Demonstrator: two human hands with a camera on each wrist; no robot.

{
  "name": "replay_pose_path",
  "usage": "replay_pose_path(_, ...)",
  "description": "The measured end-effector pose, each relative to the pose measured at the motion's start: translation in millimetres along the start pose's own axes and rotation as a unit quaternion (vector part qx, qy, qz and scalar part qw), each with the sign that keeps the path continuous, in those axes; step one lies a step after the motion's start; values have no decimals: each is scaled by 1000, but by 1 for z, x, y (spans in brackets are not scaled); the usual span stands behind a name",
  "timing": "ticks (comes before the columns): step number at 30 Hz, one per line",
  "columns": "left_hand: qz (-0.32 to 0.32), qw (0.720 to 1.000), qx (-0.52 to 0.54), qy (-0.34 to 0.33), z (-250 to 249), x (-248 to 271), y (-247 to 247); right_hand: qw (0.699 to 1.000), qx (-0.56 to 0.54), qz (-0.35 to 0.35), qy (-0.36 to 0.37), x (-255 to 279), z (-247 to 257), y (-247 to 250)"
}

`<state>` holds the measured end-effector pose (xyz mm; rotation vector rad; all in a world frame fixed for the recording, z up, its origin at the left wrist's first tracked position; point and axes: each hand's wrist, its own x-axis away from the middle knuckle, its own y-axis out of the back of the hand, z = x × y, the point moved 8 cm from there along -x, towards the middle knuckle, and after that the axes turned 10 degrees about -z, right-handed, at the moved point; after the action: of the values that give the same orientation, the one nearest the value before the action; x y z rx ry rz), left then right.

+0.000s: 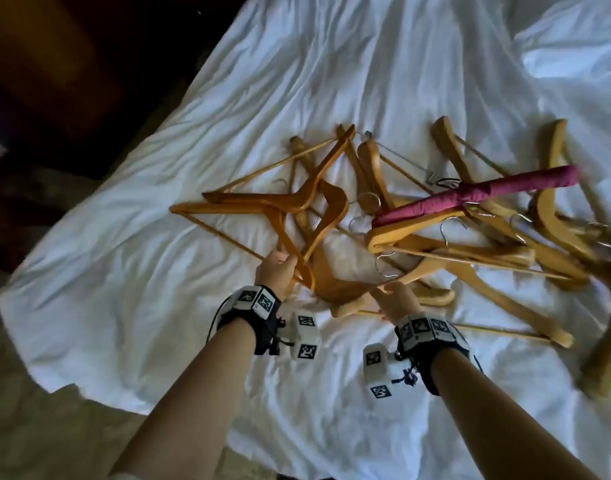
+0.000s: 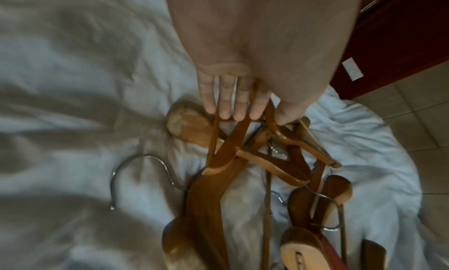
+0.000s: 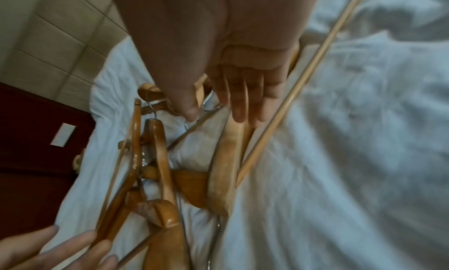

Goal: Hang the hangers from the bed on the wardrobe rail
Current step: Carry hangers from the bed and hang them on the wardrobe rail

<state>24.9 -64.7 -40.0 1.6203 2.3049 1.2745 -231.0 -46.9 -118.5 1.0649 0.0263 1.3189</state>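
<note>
Several wooden hangers lie tangled on the white bed sheet (image 1: 151,244). A magenta padded hanger (image 1: 477,195) rests on top of the right-hand pile. My left hand (image 1: 278,268) (image 2: 257,118) pinches the corner ends of two or three dark orange hangers (image 1: 297,202) (image 2: 216,159) between thumb and fingers; they are raised off the sheet. My right hand (image 1: 394,294) (image 3: 213,114) reaches over a pale wooden hanger (image 1: 432,268) (image 3: 226,159), fingers straight and thumb apart, fingertips touching its arm. The wardrobe rail is not in view.
More hangers spread to the right edge of the bed (image 1: 557,209), with steel hooks sticking out (image 2: 136,176). Tiled floor (image 1: 37,431) lies at the lower left. Dark wooden furniture (image 2: 401,43) stands beyond the bed's left side.
</note>
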Motion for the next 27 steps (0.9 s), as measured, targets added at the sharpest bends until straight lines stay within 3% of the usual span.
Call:
replay_pose_path(3, 24, 1000, -10, 16, 13, -16, -24, 999, -2, 15, -36, -5, -3, -16)
replay_pose_path(6, 28, 998, -16, 54, 32, -30, -43, 996, -7, -21, -82, -5, -1, -16)
replay_pose_path(11, 0, 995, -94, 23, 31, -40, -51, 988, -40, -63, -135, 1, 2, -14)
replay_pose_path(15, -14, 987, -162, -9, 16, -39, -49, 984, -41, -92, -147, -1, 1, -20)
replay_pose_path(22, -3, 988, -148, 54, 25, -44, -54, 982, -74, -59, -165, 5, -12, -24)
replay_pose_path(27, 26, 979, -200, 30, 23, -40, -59, 979, -73, -62, -179, 10, -15, -21)
